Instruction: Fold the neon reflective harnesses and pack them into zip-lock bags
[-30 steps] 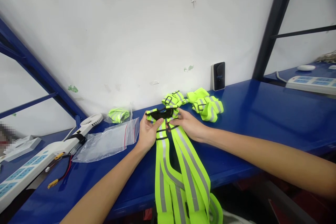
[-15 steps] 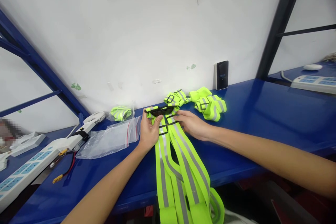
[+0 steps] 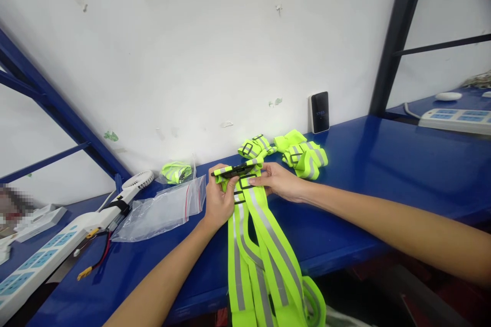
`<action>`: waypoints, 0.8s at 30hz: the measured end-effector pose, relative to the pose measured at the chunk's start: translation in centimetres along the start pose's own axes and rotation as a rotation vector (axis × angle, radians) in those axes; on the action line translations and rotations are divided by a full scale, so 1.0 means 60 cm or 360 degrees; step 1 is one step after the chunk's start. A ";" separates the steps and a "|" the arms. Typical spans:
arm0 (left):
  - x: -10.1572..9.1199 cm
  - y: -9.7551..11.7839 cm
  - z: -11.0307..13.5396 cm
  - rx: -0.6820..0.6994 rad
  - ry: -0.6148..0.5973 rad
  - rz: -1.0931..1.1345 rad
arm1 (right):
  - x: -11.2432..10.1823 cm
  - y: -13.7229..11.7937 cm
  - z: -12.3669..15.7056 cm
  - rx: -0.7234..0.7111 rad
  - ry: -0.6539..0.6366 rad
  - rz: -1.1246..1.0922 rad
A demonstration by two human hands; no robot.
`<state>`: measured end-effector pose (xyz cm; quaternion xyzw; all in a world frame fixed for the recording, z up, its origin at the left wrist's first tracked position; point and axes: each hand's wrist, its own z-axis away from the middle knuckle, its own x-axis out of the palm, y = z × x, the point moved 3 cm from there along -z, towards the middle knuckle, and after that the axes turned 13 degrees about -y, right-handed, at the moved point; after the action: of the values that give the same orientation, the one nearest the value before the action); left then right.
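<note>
The left hand [image 3: 218, 200] and right hand [image 3: 281, 182] still pinch the far end of the yellow vest [image 3: 268, 245], which hangs off the near edge of the blue table [image 3: 383, 163], but they are closer together now.

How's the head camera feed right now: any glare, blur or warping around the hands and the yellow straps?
Head view, centre: left hand, right hand and reflective straps are sharp under even light. Head view, edges: wide-angle bend tilts the black upright. There is a mild sheen on the blue bench but no blown glare, and a pixelated patch sits at the left edge.
</note>
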<state>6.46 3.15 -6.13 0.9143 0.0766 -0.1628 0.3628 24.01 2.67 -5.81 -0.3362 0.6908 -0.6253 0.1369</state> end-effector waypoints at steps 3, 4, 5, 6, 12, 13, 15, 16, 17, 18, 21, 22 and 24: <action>0.004 -0.003 0.001 0.0014 -0.0125 -0.0012 | 0.003 0.001 0.002 0.0008 -0.0035 0.0065; 0.005 -0.004 0.000 0.0006 -0.0153 0.0014 | 0.004 0.001 0.003 0.0022 -0.0013 0.0071; 0.005 -0.006 -0.002 -0.0006 -0.0169 0.0060 | 0.005 0.002 0.003 0.0031 0.0019 0.0058; 0.005 -0.008 -0.005 -0.0022 -0.0174 0.0125 | 0.006 0.003 0.004 0.0035 0.0052 0.0028; 0.001 -0.021 -0.018 -0.0301 -0.0245 0.0550 | 0.015 0.012 0.002 0.0029 0.0113 -0.0240; 0.000 -0.022 -0.019 -0.0343 -0.0250 0.0584 | 0.017 0.011 0.003 0.0017 0.0094 -0.0284; -0.001 -0.021 -0.019 -0.0377 -0.0245 0.0617 | 0.022 0.004 0.006 -0.0039 0.0022 -0.0379; -0.001 -0.020 -0.020 -0.0374 -0.0245 0.0611 | 0.025 0.000 0.008 -0.0068 -0.0017 -0.0427; -0.001 -0.018 -0.020 -0.0361 -0.0248 0.0590 | 0.028 -0.005 0.010 -0.0087 -0.0053 -0.0470; -0.001 -0.017 -0.020 -0.0339 -0.0253 0.0551 | 0.030 -0.010 0.011 -0.0093 -0.0076 -0.0502; -0.001 -0.008 -0.018 -0.0197 -0.0291 0.0363 | 0.031 -0.018 0.015 -0.0062 -0.0024 -0.0475; -0.001 -0.005 -0.015 -0.0139 -0.0311 0.0305 | 0.031 -0.019 0.015 -0.0036 0.0014 -0.0426; -0.001 0.002 -0.010 -0.0067 -0.0369 0.0258 | 0.029 -0.017 0.014 0.0029 0.0084 -0.0325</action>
<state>6.58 3.45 -5.63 0.8848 -0.0365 -0.2360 0.4002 23.53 0.89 -4.61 -0.3869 0.6508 -0.6508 0.0572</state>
